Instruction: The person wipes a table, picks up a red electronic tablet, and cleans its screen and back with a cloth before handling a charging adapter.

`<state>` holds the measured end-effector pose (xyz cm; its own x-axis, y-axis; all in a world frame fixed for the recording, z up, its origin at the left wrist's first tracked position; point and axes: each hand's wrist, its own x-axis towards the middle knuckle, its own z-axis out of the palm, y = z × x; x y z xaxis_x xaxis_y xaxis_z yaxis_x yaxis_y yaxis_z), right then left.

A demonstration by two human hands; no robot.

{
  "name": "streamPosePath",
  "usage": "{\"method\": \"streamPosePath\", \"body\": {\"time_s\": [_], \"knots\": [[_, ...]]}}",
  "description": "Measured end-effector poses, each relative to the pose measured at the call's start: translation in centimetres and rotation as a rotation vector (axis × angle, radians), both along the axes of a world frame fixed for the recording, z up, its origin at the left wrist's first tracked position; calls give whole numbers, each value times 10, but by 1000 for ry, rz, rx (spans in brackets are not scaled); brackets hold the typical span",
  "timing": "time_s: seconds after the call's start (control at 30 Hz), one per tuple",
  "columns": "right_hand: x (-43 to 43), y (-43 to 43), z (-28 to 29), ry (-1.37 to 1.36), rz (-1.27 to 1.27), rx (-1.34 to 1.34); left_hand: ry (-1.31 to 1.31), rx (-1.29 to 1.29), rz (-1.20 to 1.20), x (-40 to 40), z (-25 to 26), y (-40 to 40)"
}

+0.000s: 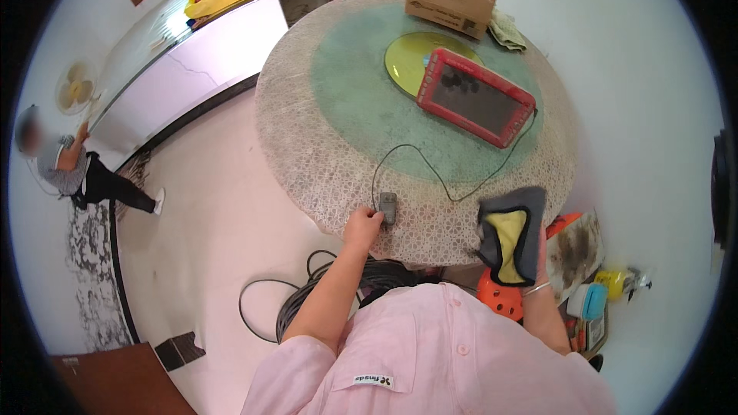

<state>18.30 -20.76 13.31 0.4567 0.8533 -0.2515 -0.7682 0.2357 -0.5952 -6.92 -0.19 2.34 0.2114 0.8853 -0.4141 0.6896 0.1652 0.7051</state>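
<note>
My left hand point(363, 228) is at the near edge of the round table, its thumb and fingers closed on the lower left side of a black power adapter point(388, 206). From the adapter a thin black cable point(429, 170) loops across the table to a red-framed portable screen device point(477, 98). That device lies face up, partly over a yellow-green disc point(403, 63). On the right, a grey cloth with a yellow patch point(510, 236) hangs from my right hand point(542, 268). The cloth hides most of those fingers.
A lace-patterned cover point(311, 184) lies over the table, with a cardboard box point(450, 3) and folded towel point(507, 31) at its far side. Coiled black cable point(305, 300) and an orange perforated object point(499, 297) sit below. A person point(69, 161) stands left near a fan point(76, 87).
</note>
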Motion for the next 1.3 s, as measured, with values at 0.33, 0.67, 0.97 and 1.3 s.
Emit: {"method": "streamPosePath", "body": {"time_s": [0.33,0.67,0.97,1.3], "knots": [[14,20,30,-393,87,-232,-183,398,-25,16,72,0],[-25,72,99,-1813,167,-99,-265,324,-477,62,133,5],[-35,103,70,-2120,560,-163,-350,212,-508,64,121,-9],[-48,97,74,-2281,429,-224,-188,155,-696,56,124,-7]]}}
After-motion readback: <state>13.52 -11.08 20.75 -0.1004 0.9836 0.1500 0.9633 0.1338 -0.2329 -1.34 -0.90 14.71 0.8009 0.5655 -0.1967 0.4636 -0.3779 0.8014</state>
